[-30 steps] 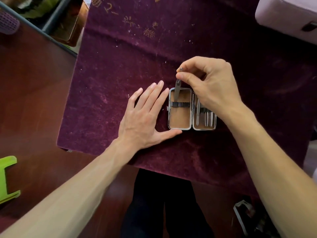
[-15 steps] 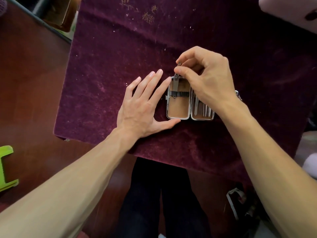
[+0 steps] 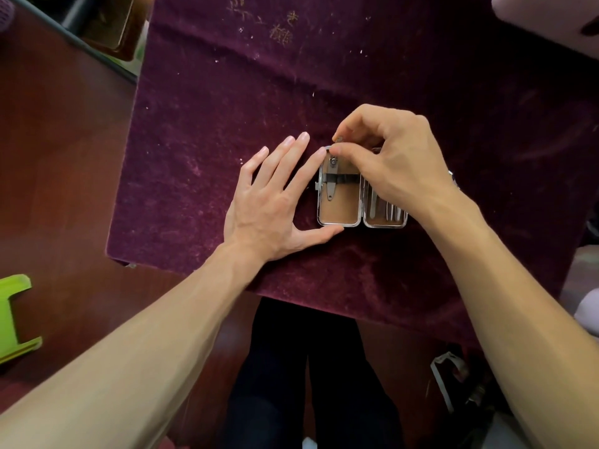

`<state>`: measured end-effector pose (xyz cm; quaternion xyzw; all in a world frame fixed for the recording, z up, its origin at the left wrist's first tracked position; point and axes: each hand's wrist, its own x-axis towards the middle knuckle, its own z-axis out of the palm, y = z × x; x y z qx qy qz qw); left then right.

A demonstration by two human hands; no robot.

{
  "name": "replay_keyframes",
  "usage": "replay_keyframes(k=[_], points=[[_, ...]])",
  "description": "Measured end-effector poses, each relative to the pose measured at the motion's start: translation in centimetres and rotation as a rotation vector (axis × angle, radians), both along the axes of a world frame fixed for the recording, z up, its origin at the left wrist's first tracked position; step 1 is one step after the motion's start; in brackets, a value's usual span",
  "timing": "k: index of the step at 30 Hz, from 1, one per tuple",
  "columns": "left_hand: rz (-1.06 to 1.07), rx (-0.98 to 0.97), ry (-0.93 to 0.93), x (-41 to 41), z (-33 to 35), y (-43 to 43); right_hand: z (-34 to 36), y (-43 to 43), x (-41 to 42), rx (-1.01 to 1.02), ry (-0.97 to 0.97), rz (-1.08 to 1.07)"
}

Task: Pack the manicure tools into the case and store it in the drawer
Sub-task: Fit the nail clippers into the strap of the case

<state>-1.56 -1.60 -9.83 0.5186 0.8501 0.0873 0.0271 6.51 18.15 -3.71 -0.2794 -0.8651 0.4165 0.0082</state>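
The nail clipper (image 3: 330, 191) lies lengthwise under the strap (image 3: 347, 179) in the left half of the open case (image 3: 338, 210), its far end pinched by the right hand (image 3: 400, 163) just beyond it, while the left hand (image 3: 269, 205) rests flat, fingers straight, against the case's left edge

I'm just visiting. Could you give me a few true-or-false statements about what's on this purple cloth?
The case lies open on the purple cloth. True.
The left hand is lifting the case. False: it lies flat on the cloth beside it.
A nail clipper sits under the strap in the case's left half. True.
The case's right half is empty. False: thin metal tools lie in it.
The right hand pinches the clipper's far end. True.
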Motion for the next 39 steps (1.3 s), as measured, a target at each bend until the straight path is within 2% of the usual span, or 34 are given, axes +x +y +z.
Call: replay_keyframes(k=[14,23,30,36,39], points=[[-0.003,0.044,0.025,0.1,-0.5,0.0,1.6,-0.2,0.2,0.034,-0.072,0.077],[0.010,0.069,0.019,0.1,-0.8,0.0,1.1,-2.3,2.8,0.070,-0.007,0.062],[0.005,0.064,0.020,0.1,-0.6,0.0,-0.9,-4.4,4.7,0.300,0.134,0.083],[0.002,0.036,0.022,0.1,-0.3,0.1,-1.6,-5.2,5.1,0.302,0.154,0.056],[0.003,0.030,0.019,0.1,-0.2,0.1,-1.6,-5.8,5.4,0.258,0.129,-0.039]])
